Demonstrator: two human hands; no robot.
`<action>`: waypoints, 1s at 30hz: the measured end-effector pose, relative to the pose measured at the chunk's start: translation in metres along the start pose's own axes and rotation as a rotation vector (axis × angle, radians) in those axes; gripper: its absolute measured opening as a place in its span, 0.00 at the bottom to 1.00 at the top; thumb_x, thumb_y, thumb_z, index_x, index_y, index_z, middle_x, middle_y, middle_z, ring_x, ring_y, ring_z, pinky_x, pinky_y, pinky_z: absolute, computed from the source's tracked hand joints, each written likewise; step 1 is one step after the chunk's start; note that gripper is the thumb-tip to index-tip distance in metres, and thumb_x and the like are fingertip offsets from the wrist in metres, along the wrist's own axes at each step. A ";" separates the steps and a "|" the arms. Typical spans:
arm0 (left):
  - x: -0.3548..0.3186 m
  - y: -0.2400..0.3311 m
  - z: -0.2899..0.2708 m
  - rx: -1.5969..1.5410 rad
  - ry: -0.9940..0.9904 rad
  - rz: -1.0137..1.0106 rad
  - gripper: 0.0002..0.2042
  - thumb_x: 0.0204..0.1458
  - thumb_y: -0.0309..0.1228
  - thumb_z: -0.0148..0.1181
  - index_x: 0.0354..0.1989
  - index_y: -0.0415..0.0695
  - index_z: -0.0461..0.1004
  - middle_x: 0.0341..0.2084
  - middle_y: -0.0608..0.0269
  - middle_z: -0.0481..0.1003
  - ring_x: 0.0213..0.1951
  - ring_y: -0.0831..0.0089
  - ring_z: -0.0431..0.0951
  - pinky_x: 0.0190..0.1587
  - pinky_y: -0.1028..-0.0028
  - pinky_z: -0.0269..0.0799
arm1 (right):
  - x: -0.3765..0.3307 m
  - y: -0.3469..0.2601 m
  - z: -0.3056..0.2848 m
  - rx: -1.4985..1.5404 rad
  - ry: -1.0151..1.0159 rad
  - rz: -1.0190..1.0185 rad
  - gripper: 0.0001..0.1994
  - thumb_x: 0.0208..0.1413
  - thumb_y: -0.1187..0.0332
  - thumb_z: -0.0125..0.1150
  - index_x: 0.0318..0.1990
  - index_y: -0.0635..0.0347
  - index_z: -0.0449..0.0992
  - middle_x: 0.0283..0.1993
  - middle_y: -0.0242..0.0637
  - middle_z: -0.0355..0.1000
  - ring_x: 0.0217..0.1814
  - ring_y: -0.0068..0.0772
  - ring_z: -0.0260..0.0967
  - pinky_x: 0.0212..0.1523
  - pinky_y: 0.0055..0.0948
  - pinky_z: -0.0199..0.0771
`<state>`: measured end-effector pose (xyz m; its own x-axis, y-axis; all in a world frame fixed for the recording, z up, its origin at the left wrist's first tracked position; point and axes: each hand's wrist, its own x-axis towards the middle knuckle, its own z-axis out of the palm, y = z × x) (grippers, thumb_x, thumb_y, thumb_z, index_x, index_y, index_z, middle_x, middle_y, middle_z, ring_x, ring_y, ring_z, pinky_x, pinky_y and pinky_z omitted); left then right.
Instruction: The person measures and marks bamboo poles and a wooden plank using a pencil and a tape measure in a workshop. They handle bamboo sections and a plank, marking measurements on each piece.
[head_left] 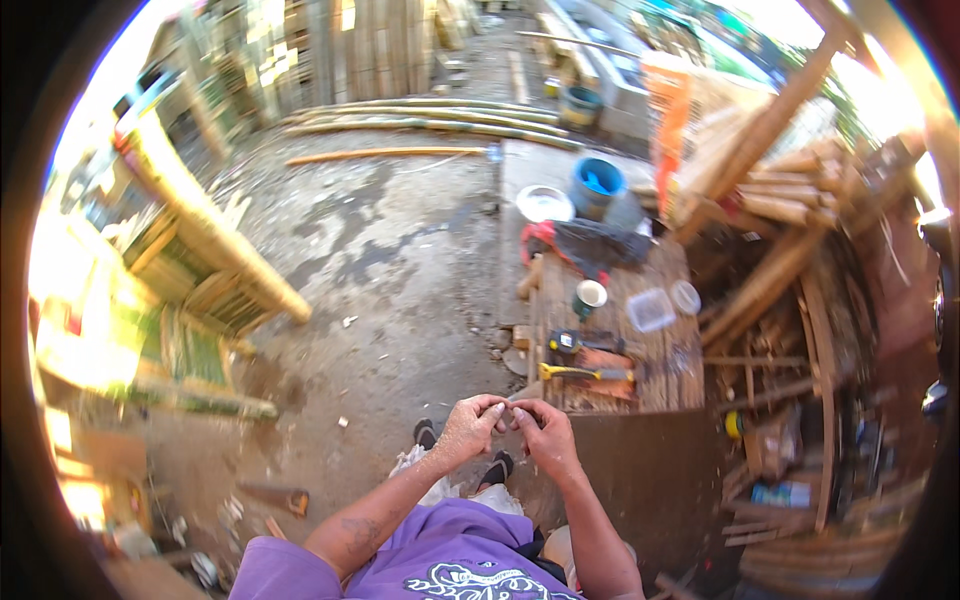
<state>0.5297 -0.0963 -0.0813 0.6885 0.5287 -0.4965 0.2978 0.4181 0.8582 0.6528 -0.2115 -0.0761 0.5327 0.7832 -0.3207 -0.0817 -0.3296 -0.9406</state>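
My left hand (470,426) and my right hand (545,436) meet fingertip to fingertip in front of my body. Both pinch at something small and thin that I cannot make out. Pale dust covers the left hand and wrist. Just beyond them is the near end of a wooden bench (665,385). On it lie a yellow-and-black tool (590,373) with a long handle and a black-and-yellow tape measure (565,343). Farther along stand a cup (591,294) with a pale top and a clear plastic container (650,310) beside a round lid (686,297).
A blue bucket (597,188), a white bowl (545,204) and a black plastic bag (602,246) sit farther back. Bamboo poles (430,122) lie across the ground ahead. At left leans a bamboo frame (215,240); a handsaw (275,497) rests on the ground. Stacked timber (800,190) fills the right.
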 end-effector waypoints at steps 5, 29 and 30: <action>-0.061 0.008 -0.056 -0.038 0.342 0.068 0.14 0.65 0.38 0.55 0.42 0.39 0.80 0.12 0.75 0.66 0.12 0.87 0.61 0.14 0.80 0.56 | 0.018 -0.030 0.054 -0.040 -0.316 -0.051 0.10 0.66 0.67 0.56 0.48 0.62 0.79 0.30 0.30 0.75 0.22 0.15 0.66 0.21 0.20 0.67; -0.024 -0.027 -0.090 0.034 0.025 0.135 0.21 0.63 0.30 0.54 0.62 0.37 0.68 0.42 0.57 0.77 0.35 0.74 0.80 0.31 0.75 0.78 | 0.043 0.005 0.083 -0.187 -0.128 -0.131 0.11 0.62 0.67 0.58 0.46 0.64 0.79 0.35 0.41 0.80 0.35 0.29 0.77 0.37 0.31 0.74; -0.005 -0.025 -0.079 0.058 -0.031 0.108 0.21 0.62 0.30 0.54 0.63 0.37 0.67 0.42 0.57 0.77 0.35 0.74 0.80 0.31 0.75 0.78 | 0.055 0.017 0.065 -0.185 -0.075 -0.136 0.11 0.62 0.67 0.58 0.46 0.64 0.79 0.33 0.39 0.79 0.31 0.25 0.74 0.32 0.28 0.73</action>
<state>0.4668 -0.0508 -0.1109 0.7387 0.5445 -0.3972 0.2579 0.3160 0.9130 0.6264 -0.1399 -0.1165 0.4637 0.8617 -0.2062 0.1458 -0.3038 -0.9415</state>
